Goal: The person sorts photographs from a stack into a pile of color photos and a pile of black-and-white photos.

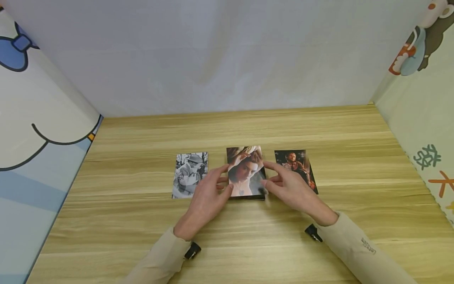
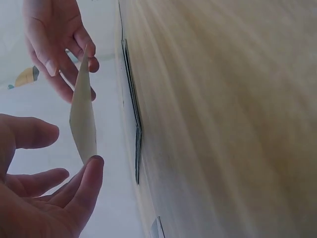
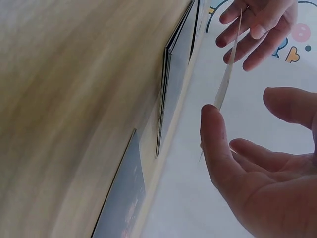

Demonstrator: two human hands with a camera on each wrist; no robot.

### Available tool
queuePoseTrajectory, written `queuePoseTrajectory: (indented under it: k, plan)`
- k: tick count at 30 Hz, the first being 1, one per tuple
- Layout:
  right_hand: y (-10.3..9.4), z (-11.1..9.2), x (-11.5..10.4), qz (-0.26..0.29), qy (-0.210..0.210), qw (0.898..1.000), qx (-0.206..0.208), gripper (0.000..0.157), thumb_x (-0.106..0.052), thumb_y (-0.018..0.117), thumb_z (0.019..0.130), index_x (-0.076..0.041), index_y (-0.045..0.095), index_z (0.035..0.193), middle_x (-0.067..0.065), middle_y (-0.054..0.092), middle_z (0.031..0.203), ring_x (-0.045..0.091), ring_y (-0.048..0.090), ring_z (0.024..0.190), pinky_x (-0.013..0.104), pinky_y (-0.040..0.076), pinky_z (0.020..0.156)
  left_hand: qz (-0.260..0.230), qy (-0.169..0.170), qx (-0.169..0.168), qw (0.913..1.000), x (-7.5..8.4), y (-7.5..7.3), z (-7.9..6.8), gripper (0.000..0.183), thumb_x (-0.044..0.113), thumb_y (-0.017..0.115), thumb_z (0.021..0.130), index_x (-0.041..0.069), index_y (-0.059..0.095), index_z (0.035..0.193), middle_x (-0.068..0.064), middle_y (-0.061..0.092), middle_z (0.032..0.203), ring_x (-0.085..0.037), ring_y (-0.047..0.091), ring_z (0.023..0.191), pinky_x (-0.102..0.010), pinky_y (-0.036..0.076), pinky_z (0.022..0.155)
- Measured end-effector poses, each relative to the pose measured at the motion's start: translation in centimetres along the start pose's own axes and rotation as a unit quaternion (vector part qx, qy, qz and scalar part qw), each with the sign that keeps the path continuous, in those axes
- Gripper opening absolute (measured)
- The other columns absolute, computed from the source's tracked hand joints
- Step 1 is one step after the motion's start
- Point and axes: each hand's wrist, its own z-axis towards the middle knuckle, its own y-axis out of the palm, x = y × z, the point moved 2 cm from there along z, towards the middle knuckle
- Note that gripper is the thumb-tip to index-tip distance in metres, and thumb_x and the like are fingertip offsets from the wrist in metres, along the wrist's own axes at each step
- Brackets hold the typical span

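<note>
Between my two hands is a portrait photo card (image 1: 244, 173), held above the table; the left wrist view shows its pale back (image 2: 84, 116) tilted almost edge-on. My left hand (image 1: 209, 193) holds its left edge with the fingertips, thumb near the lower corner. On the opposite edge, my right hand (image 1: 292, 189) holds it the same way. Under the card lies a small stack of cards (image 2: 131, 94), mostly hidden from the head view. A black-and-white photo card (image 1: 188, 177) lies beside my left hand. Partly behind my right hand lies a dark photo card (image 1: 296, 159) picturing two people.
A wood-grain table (image 1: 248, 248) carries all the cards. At its back stands a pale cloth wall (image 1: 230, 59), with cartoon-printed panels (image 1: 32, 98) on both sides. Black straps (image 1: 192, 250) show at both sleeve cuffs.
</note>
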Motion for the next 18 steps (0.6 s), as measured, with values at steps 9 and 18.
queuePoseTrajectory:
  k: [9, 18]
  plan:
    - [-0.13, -0.09, -0.21, 0.02, 0.0, 1.0, 0.016, 0.057, -0.011, 0.068, 0.1, -0.003, 0.049, 0.152, 0.019, 0.055, 0.149, 0.029, 0.071, 0.11, 0.039, 0.062, 0.085, -0.051, 0.01, 0.031, 0.9982, 0.2, -0.13, -0.05, 0.054, -0.001, 0.07, 0.092, -0.001, 0.056, 0.144, -0.02, 0.059, 0.137, -0.03, 0.073, 0.104, -0.026, 0.062, 0.082]
    - [-0.31, -0.39, -0.44, 0.052, -0.002, 0.998, 0.039, 0.058, -0.001, 0.067, 0.097, -0.003, 0.049, 0.152, 0.02, 0.064, 0.125, 0.027, 0.07, 0.105, 0.026, 0.06, 0.081, -0.086, 0.034, 0.063, 0.9938, 0.3, -0.01, -0.01, 0.053, -0.006, 0.069, 0.09, -0.002, 0.058, 0.141, -0.021, 0.06, 0.135, -0.032, 0.073, 0.102, -0.026, 0.062, 0.082]
